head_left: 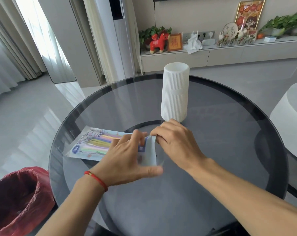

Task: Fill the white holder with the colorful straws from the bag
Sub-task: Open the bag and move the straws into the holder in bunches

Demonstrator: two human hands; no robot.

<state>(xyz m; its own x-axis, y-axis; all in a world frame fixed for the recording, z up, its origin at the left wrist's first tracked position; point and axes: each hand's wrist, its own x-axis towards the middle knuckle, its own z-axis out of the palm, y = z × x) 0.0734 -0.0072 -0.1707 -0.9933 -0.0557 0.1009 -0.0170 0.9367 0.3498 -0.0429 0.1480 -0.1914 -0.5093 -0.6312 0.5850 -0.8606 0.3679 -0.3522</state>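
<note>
Head view, bag: the flat clear plastic bag (86, 143) printed with cartoon drawings lies on the round smoked-glass tabletop (221, 150), its far end pointing left and its near, pale blue end lifted between my two hands.
Head view, straws: the colorful straws (100, 142), pink, purple, yellow and green, lie side by side inside the bag, all of them sealed within the plastic.
Head view, my left hand: my left hand (127, 159) rests over the right part of the bag, fingers curled onto the plastic near the blue end, thumb stretched out toward me; the motion blur keeps me from seeing exactly how the fingertips sit. A red string bracelet (96, 181) circles that wrist.
Head view, my right hand: my right hand (175, 142) is closed tight on the upper corner of the bag's blue end, fingers folded in and pinching the plastic.
Head view, holder: the tall white ribbed cylindrical holder (176, 92) stands upright on the tabletop just beyond my right hand, its open mouth facing up.
Head view, surroundings: a bin lined with a red plastic bag (18, 198) stands on the floor by the tabletop's left edge.
</note>
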